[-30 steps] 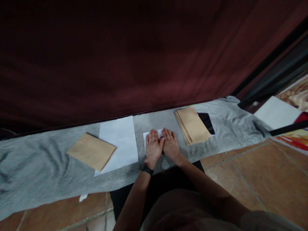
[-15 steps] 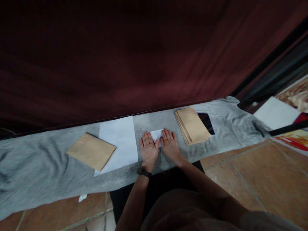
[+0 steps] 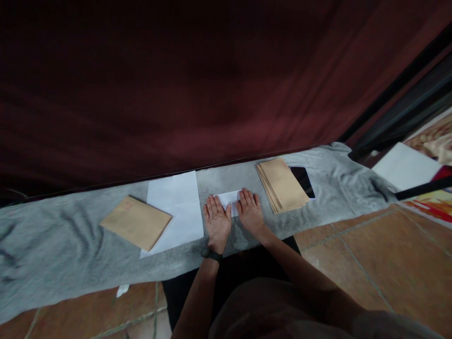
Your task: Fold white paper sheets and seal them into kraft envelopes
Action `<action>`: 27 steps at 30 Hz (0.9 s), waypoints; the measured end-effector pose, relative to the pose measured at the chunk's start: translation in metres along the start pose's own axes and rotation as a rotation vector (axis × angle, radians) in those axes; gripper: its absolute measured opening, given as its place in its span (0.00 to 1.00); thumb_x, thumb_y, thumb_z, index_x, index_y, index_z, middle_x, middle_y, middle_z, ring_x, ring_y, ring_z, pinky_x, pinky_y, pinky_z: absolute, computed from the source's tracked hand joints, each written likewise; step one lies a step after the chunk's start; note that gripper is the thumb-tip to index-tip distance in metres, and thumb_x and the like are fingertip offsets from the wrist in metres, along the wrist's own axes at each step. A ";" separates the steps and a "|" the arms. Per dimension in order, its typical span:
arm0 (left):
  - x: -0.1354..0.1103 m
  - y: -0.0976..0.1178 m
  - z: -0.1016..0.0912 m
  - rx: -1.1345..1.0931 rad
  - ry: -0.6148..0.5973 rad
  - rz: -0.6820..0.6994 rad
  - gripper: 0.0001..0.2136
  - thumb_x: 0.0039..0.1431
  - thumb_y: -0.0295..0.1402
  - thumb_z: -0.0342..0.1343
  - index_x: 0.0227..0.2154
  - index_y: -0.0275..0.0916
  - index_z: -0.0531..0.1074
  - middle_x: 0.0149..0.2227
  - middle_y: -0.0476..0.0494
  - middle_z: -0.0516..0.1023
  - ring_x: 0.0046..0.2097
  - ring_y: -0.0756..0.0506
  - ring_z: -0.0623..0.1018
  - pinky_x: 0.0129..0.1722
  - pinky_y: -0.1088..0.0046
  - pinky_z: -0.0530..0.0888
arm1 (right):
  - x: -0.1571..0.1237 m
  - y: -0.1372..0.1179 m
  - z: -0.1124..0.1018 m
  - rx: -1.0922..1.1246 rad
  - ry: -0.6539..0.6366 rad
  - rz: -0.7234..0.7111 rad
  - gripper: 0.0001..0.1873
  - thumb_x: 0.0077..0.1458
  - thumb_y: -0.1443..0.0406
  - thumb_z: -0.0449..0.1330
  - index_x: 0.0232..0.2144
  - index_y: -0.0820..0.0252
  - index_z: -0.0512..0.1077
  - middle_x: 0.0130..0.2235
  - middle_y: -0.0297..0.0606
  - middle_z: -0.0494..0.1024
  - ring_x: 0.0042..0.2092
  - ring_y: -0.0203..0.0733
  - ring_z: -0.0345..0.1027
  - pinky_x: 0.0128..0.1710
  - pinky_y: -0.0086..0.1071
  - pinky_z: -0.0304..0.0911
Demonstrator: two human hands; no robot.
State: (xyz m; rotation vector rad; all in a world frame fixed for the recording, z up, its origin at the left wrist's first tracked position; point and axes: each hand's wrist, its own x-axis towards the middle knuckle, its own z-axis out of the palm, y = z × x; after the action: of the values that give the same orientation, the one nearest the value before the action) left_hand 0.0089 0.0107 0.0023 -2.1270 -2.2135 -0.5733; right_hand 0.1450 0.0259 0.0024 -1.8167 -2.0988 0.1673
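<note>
No lettering or number can be read. Left of the left grip [image 3: 217,223], the brown envelope [image 3: 139,224] bears reddish print [image 3: 127,204] near its far corner, too blurred to make out; markings on the envelope stack [image 3: 284,184] right of the right grip [image 3: 249,213] are too faint.

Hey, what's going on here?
A person is working with bare hands on a small white paper lying on a grey cloth. The left hand and right hand are spread palm down at its two ends, with part of it showing between them. To the left, a brown envelope partly covers a larger white sheet. To the right are a fanned stack of brown envelopes and a phone.
</note>
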 end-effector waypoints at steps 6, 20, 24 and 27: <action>0.001 0.001 -0.007 0.079 -0.064 0.039 0.26 0.74 0.40 0.43 0.71 0.40 0.57 0.74 0.30 0.52 0.74 0.32 0.53 0.70 0.44 0.56 | 0.001 -0.003 -0.006 0.024 -0.033 -0.157 0.26 0.73 0.61 0.45 0.68 0.63 0.63 0.71 0.45 0.59 0.72 0.53 0.50 0.73 0.55 0.36; 0.000 -0.002 -0.004 0.061 -0.074 0.020 0.25 0.73 0.38 0.44 0.70 0.41 0.60 0.74 0.32 0.50 0.74 0.33 0.52 0.70 0.44 0.55 | 0.007 -0.003 -0.001 0.008 -0.078 -0.152 0.25 0.74 0.60 0.45 0.67 0.58 0.64 0.71 0.43 0.61 0.71 0.52 0.52 0.71 0.55 0.39; 0.000 -0.002 -0.001 0.052 -0.043 0.016 0.27 0.74 0.38 0.42 0.70 0.30 0.57 0.73 0.26 0.53 0.74 0.32 0.54 0.70 0.45 0.55 | 0.005 -0.001 -0.002 -0.001 -0.059 -0.116 0.26 0.74 0.60 0.45 0.68 0.61 0.63 0.71 0.45 0.60 0.71 0.53 0.52 0.71 0.54 0.41; -0.001 -0.003 0.001 0.057 -0.020 0.014 0.28 0.74 0.38 0.41 0.69 0.24 0.56 0.71 0.23 0.55 0.73 0.32 0.55 0.70 0.46 0.55 | 0.003 0.001 -0.003 0.000 -0.038 -0.085 0.26 0.73 0.61 0.45 0.68 0.63 0.63 0.70 0.47 0.61 0.71 0.53 0.54 0.70 0.52 0.43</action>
State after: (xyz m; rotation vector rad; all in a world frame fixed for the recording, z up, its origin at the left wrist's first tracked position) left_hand 0.0063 0.0101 0.0006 -2.1286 -2.1948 -0.4851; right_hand 0.1471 0.0287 0.0053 -1.7336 -2.1970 0.1809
